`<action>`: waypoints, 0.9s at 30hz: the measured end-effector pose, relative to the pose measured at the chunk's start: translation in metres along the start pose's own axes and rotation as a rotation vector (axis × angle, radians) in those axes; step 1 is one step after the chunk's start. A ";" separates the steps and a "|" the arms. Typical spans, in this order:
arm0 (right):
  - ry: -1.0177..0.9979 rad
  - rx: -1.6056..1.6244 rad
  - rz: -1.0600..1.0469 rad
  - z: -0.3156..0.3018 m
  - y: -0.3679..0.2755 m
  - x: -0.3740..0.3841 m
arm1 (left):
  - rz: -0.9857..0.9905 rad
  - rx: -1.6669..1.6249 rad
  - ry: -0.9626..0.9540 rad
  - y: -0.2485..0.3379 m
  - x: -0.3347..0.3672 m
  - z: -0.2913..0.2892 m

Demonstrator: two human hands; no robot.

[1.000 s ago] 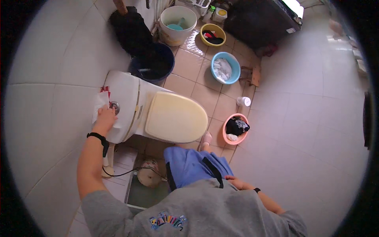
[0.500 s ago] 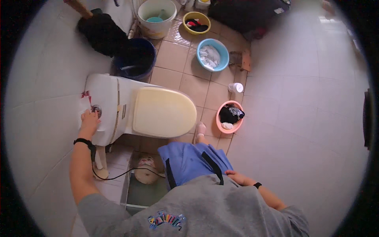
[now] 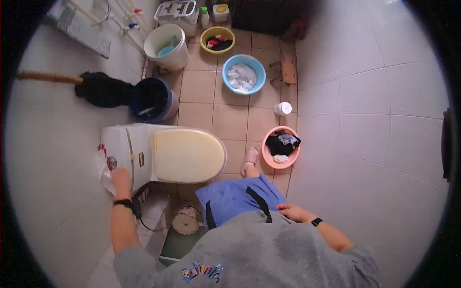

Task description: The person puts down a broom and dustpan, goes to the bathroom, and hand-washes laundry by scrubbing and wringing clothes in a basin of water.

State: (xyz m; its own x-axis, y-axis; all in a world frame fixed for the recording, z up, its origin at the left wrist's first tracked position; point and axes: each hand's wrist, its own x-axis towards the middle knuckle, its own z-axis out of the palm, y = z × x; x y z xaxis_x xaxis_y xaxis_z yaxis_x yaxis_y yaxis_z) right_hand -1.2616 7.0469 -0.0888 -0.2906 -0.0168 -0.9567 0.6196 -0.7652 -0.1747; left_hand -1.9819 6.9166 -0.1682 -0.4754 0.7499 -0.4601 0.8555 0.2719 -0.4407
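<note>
Pressure should stay flat and even, I judge, as my left hand [image 3: 120, 178] presses a crumpled white cloth [image 3: 103, 169] with red marks against the white toilet tank [image 3: 126, 151], at the tank's edge nearest me. My right hand [image 3: 290, 211] rests empty, fingers loosely curled, on my blue shorts, well away from the tank.

Floor: beige tiled floor [image 3: 230, 120]
On it: white toilet [image 3: 158, 153], dark blue bucket [image 3: 152, 100], white bucket [image 3: 168, 47], yellow basin [image 3: 217, 39], blue basin [image 3: 244, 74], pink basin [image 3: 281, 148], small white jar [image 3: 283, 108]
</note>
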 end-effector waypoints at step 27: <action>0.224 -0.640 -0.106 -0.294 -0.186 -0.060 | 0.393 -1.502 -0.476 0.378 0.097 -0.358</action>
State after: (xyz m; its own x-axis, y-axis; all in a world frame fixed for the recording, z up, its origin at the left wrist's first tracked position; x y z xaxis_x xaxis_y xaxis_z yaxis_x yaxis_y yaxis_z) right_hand -1.1450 7.3795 -0.0675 -0.2581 0.2229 -0.9400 0.9251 -0.2234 -0.3070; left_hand -1.6312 7.3078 -0.1036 0.0362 0.7447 -0.6664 0.2160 0.6452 0.7328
